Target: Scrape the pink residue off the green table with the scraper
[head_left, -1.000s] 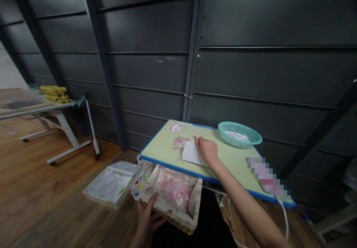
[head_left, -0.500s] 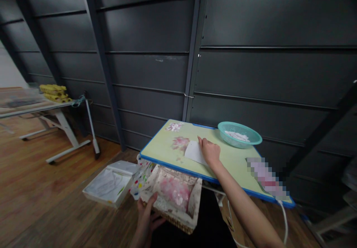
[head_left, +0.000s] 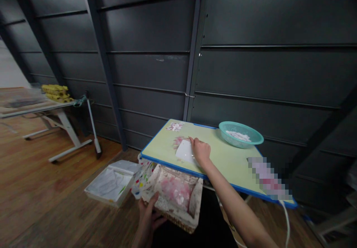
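Observation:
My left hand (head_left: 149,212) grips the near left corner of a lined wicker basket (head_left: 192,218), thumb over the rim. Small pink and white pieces (head_left: 176,191) lie inside the basket, which sits just below the near edge of the table. Above it, my right hand (head_left: 201,151) is closed around the right side of a flat white card (head_left: 184,151), which is held on or close to the tabletop. The card partly covers a pink flower print (head_left: 178,142) on the yellow-green table (head_left: 228,164); its lower edge looks slightly tilted.
A green plastic basin (head_left: 255,138) with white pieces stands at the table's back right. A phone-like item (head_left: 269,179), pixelated, lies at the right with a white cable. On the floor at left is an open white box (head_left: 107,184). Dark metal panels (head_left: 150,69) rise behind.
My right hand has slid left across the table with the white card, which now covers more of the pink print. My left hand and the basket are nearly unchanged.

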`<state>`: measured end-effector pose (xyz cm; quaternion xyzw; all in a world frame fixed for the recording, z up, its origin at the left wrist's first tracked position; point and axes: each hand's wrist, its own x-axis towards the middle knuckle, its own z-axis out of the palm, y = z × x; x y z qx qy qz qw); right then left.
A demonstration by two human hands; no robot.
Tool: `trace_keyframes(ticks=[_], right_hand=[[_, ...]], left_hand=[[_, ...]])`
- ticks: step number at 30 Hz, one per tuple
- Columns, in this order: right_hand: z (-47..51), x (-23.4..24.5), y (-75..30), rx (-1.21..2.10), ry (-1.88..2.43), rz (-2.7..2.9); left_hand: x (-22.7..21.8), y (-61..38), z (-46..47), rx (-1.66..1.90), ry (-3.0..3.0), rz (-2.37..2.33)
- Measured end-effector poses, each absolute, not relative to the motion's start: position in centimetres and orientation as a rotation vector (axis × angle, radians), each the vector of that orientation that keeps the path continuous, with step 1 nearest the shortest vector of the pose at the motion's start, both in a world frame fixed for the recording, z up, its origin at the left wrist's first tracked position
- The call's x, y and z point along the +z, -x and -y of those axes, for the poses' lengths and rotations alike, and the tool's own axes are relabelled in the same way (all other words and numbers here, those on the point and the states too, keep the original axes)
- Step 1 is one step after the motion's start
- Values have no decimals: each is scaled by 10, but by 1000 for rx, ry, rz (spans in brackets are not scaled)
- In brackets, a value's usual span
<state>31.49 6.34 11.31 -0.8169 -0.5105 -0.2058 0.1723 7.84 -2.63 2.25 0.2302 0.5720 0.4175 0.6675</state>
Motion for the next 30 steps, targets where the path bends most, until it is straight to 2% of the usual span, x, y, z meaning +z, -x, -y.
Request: trace_keyframes(ticks=[17, 25, 30], right_hand=[[-51, 119, -300, -467, 2269, 1589], [-54, 134, -370, -477, 2413, 1243], [-51, 124, -385, -484, 2476, 1273]], left_hand=[[22, -80, 26, 955, -531, -1269], [25, -81, 27, 986, -504, -1242], [27, -82, 28, 996, -504, -1264]])
